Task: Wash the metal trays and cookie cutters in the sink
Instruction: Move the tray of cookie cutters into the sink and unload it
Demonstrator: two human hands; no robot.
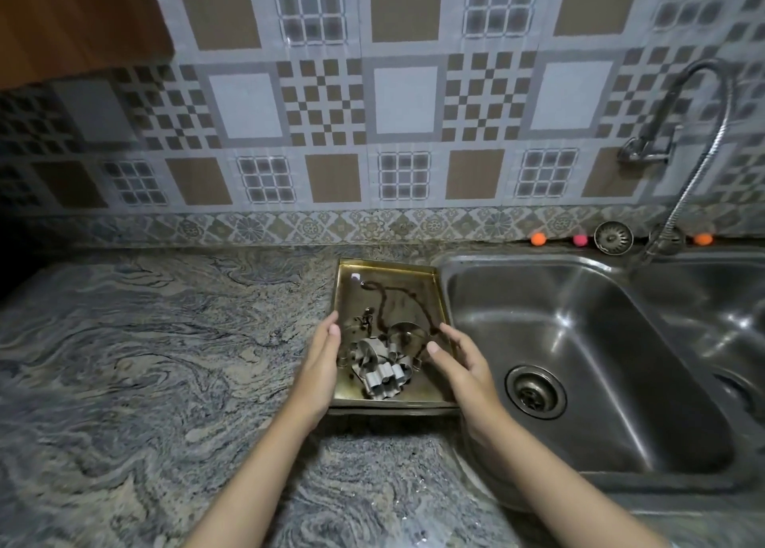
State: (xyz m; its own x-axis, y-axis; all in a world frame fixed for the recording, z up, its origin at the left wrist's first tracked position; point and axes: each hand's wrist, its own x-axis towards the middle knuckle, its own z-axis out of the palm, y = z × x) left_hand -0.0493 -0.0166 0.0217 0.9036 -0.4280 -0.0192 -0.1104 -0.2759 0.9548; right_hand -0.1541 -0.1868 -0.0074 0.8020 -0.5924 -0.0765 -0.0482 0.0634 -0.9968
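On the swirled grey granite counter (165, 340), just left of the stainless steel double sink (579, 477), sat a shallow rectangular brass-toned metal tray (385, 274), its floor streaked with dark residue. Toward its near end lay a small heap of shiny steel cookie cutters (383, 367), one flower-shaped and at least one round; their exact number could not be made out. A darker edge under the near rim hinted at a second tray stacked below, though that was uncertain. The left hand (321, 365) stood at the tray's left rim and the right hand (459, 365) at its right rim, both spread wide with fingers extended, flanking the tray and grasping nothing; whether they touched the rims could not be told. Washing seemed not yet begun: both basins looked empty, and no water ran from the curved flexible metal tap (712, 133). The next move would likely call for closing both hands on the side rims and carrying the tray level into the near basin so the loose cutters did not slide off.
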